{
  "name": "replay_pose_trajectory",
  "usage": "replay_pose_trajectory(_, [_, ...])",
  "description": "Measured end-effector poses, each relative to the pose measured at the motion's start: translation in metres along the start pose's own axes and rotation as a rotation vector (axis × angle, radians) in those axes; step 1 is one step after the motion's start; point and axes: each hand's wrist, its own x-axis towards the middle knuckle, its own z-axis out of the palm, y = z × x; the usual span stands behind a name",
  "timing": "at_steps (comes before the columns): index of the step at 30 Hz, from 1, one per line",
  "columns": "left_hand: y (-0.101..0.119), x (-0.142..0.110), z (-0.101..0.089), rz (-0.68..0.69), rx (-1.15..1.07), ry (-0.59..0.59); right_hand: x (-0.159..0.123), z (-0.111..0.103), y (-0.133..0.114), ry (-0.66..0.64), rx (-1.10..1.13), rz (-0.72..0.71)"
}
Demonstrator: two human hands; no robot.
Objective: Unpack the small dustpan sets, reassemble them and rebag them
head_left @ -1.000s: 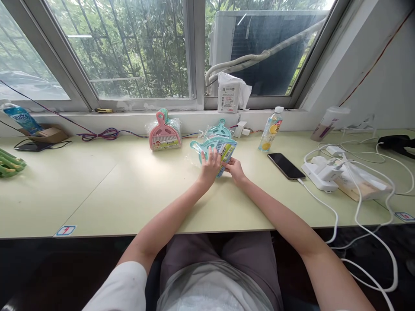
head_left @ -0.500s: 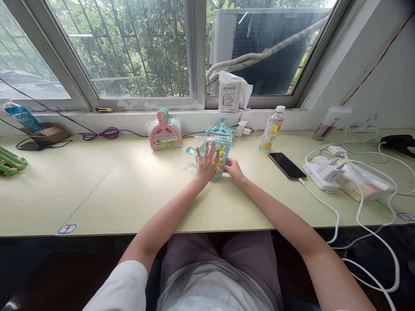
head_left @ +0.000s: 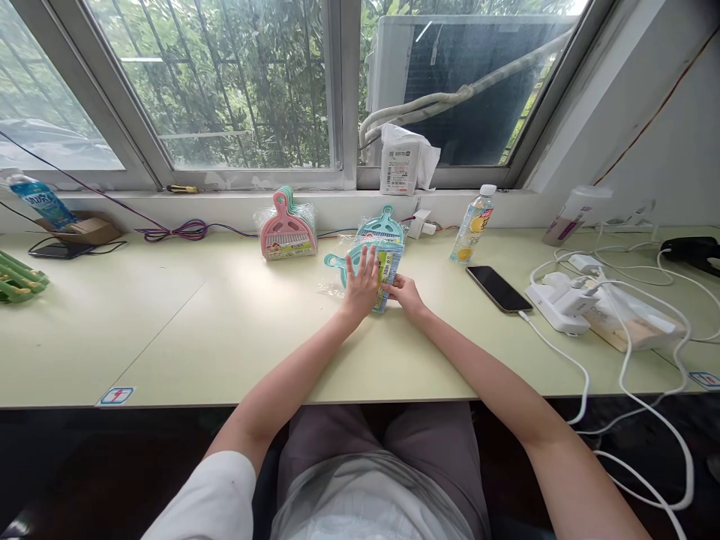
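A teal dustpan and brush set (head_left: 387, 281) in clear plastic wrap with a yellow-green label stands on its side on the table, its handle pointing left. My left hand (head_left: 361, 281) lies flat against its face with the fingers spread. Closed on its lower right edge is my right hand (head_left: 403, 294), with the thumb and fingers pinching it. Another teal dustpan set (head_left: 385, 220) leans upright right behind it against the wall. To the left, several pink and green dustpan sets (head_left: 288, 229) stand stacked upright in plastic.
On the right are a drink bottle (head_left: 473, 223), a phone (head_left: 498, 289), a power strip (head_left: 562, 307) with white cables and a tilted cup (head_left: 574, 215). A blue bottle (head_left: 42, 201) and bundled wires (head_left: 177, 232) lie on the left. A tissue pack (head_left: 400, 161) sits on the sill.
My left hand has shifted slightly to the right across the face of the teal set. My right hand keeps its pinch on the edge; the other things stay put.
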Motion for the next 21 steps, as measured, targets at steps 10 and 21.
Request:
replay_pose_trajectory(10, [-0.007, 0.0, 0.006, 0.052, -0.088, -0.01, 0.003, -0.001, 0.004, -0.001, 0.024, -0.003])
replay_pose_trajectory(21, [-0.002, -0.004, 0.002, -0.05, -0.082, 0.15, 0.004, -0.005, 0.002, 0.057, 0.101, -0.026])
